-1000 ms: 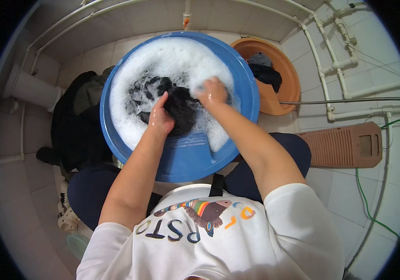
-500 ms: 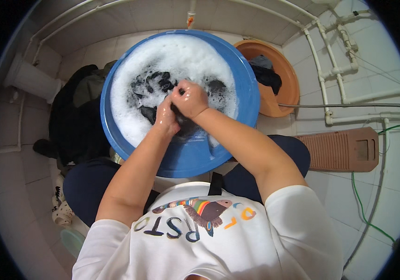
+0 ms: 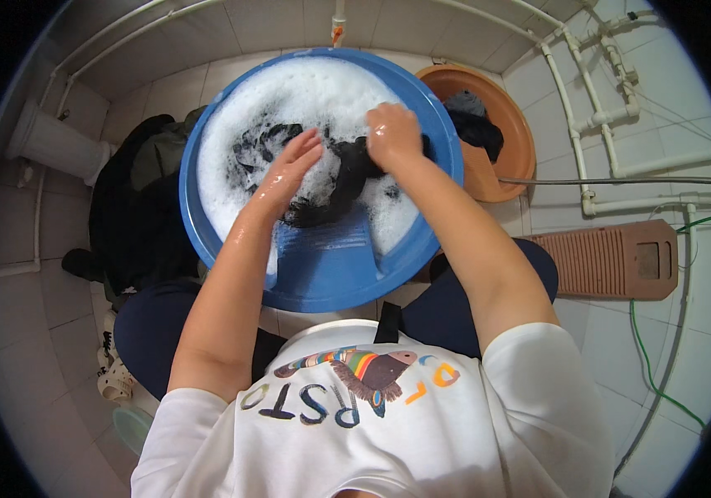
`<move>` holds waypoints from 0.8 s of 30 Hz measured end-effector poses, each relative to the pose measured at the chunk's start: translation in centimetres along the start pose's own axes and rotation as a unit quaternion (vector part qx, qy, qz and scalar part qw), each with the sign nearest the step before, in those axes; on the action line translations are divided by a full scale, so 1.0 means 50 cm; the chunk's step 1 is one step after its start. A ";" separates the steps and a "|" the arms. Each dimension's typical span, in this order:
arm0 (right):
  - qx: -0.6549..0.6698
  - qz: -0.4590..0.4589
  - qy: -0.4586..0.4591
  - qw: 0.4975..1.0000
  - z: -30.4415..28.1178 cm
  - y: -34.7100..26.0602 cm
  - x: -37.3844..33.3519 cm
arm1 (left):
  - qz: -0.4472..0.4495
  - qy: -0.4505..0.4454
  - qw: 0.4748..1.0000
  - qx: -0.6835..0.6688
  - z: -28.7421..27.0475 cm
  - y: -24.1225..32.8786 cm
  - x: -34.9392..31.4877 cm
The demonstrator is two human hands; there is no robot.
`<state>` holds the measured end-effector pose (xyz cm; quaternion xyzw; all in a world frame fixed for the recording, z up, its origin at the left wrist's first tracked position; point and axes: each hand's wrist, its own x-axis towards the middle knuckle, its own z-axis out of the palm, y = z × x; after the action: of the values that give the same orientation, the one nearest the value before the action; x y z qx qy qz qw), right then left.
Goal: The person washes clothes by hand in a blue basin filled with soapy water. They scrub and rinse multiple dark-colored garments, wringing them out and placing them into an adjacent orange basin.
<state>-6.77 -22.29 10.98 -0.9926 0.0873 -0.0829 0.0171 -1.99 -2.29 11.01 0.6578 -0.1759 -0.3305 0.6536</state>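
A wet black garment lies bunched in white suds inside a large blue basin. My right hand is closed around part of it at the right side of the basin, and a dark strip of cloth trails from the fist toward the middle. Over the foam on the left, my left hand has its fingers stretched out and holds nothing. Bits of foam cling to both hands. More dark cloth shows half sunk in the suds beyond my left hand. The ridged washboard part of the basin is bare at its near side.
Behind the basin on the right stands an orange tub with dark clothes in it. A brown washboard lies to my right, near white wall pipes and a green hose. Dark clothes are heaped on the left.
My hands, together over the middle before, are now apart. The right has moved right and away from me with the garment; the left has opened. More of the black cloth and ridged surface shows.
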 end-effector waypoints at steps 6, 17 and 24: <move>0.187 -0.365 -0.084 0.908 0.052 -0.047 -0.042 | 0.027 -0.046 0.923 0.382 -0.114 -0.151 0.004; -0.055 -0.021 -0.193 0.979 0.162 0.024 -0.068 | -0.074 -0.120 0.765 0.629 -0.052 -0.002 -0.017; 0.464 0.022 0.029 0.885 0.106 0.015 -0.015 | -0.109 0.072 0.913 -0.387 -0.030 -0.011 0.004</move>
<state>-6.73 -22.81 5.62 -0.8661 0.0613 -0.1418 0.4755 -0.96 -1.25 10.33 0.3906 0.0862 -0.3931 0.8279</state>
